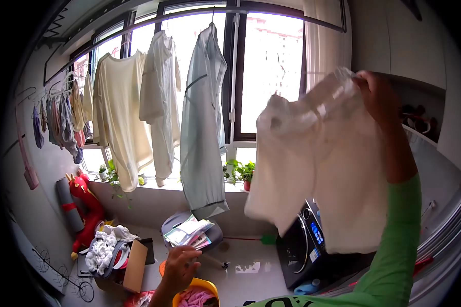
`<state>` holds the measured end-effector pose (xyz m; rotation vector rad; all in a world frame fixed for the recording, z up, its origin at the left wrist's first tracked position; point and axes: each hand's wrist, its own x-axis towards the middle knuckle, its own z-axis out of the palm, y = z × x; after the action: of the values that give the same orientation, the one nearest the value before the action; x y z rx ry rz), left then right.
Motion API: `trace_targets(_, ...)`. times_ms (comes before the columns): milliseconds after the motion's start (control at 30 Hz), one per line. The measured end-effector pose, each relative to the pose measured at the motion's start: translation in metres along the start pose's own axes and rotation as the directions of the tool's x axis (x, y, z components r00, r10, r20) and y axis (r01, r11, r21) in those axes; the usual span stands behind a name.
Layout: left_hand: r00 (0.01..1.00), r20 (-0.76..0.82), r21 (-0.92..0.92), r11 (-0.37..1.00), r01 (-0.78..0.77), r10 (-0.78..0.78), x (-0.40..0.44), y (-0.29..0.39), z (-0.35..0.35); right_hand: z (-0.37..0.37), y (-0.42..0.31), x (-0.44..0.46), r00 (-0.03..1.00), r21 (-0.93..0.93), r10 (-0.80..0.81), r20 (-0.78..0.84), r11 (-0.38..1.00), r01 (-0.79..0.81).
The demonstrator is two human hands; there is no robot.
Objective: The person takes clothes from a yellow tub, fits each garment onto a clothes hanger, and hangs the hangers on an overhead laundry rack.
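Note:
Raised at the right, my right hand (374, 97) is closed on the waistband of a pair of white shorts (317, 163). The shorts hang spread out in front of the window and are partly blurred. My left hand (181, 266) is low in the middle, with fingers loosely bent and apart, holding nothing. Just below it is a yellow basin (216, 292) with pink cloth (197, 298) inside. A stool with papers (190, 231) on top stands beyond that hand.
From the overhead rail (271, 14) hang a cream top (123, 102), a white shirt (161, 97) and pale blue trousers (202, 123). Small laundry (61, 120) hangs left. A black washing machine (291, 256) stands right; a cardboard box (135, 266) and red plush toy (90, 204) are left.

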<state>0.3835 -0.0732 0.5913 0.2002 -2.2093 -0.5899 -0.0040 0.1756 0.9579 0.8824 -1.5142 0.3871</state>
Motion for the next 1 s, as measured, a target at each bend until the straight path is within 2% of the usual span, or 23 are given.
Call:
trace_targets(100,0.995,-0.023,-0.052,0.994,0.098,-0.099,-0.029,-0.003,0.017,0.042,-0.013,0.052,0.992,-0.128,0.046,-0.118,0.99,-0.061)
trace_targets(233,0.965,-0.094,-0.077,0.969,0.236,-0.243,-0.08,-0.014,0.042,0.092,-0.049,0.137,0.981,-0.205,0.131,-0.145,0.966,-0.16)
trace_targets(267,0.951,-0.106,-0.092,0.955,0.281,-0.29,-0.085,-0.012,0.045,0.104,-0.054,0.152,0.972,-0.159,0.142,-0.186,0.972,-0.173)
trace_targets(500,0.84,-0.176,-0.177,0.856,0.486,-0.513,-0.113,0.007,0.055,0.151,-0.094,0.21,0.939,0.019,0.328,-0.105,0.945,-0.328)
trace_targets(667,0.804,-0.203,-0.214,0.826,0.521,-0.559,-0.133,0.013,0.06,0.173,-0.112,0.203,0.955,-0.011,0.296,-0.031,0.955,-0.296)
trace_targets(733,0.792,-0.219,-0.239,0.819,0.522,-0.569,-0.142,0.009,0.06,0.18,-0.109,0.202,0.96,-0.004,0.26,-0.104,0.965,-0.262)
trace_targets(767,0.777,-0.22,-0.26,0.803,0.537,-0.59,-0.149,0.003,0.061,0.189,-0.097,0.206,0.956,-0.015,0.28,-0.084,0.959,-0.282)
trace_targets(800,0.714,-0.179,-0.275,0.731,0.624,-0.677,-0.159,-0.019,0.07,0.194,-0.093,0.21,0.953,-0.024,0.298,-0.062,0.954,-0.3)
trace_targets(833,0.724,-0.145,-0.251,0.733,0.633,-0.674,-0.158,-0.02,0.069,0.182,-0.112,0.198,0.947,0.027,0.32,0.009,0.947,-0.32)
trace_targets(867,0.79,-0.17,-0.178,0.807,0.563,-0.589,-0.159,-0.023,0.068,0.169,-0.135,0.181,0.938,0.081,0.331,0.102,0.937,-0.339)
trace_targets(900,0.74,-0.099,-0.222,0.739,0.636,-0.666,-0.167,-0.027,0.069,0.161,-0.163,0.172,0.92,0.135,0.33,0.211,0.923,-0.362)
trace_targets(933,0.778,-0.155,-0.245,0.787,0.567,-0.609,-0.169,-0.03,0.069,0.185,-0.152,0.183,0.962,0.03,0.213,0.17,0.975,-0.221)
trace_targets(967,0.806,-0.188,-0.188,0.826,0.532,-0.562,-0.181,-0.042,0.071,0.204,-0.15,0.18,0.99,-0.041,0.11,-0.083,0.993,-0.113)
trace_targets(1000,0.742,-0.148,-0.221,0.754,0.619,-0.653,-0.191,-0.042,0.067,0.214,-0.144,0.18,0.933,-0.033,-0.115,-0.34,0.993,0.111)
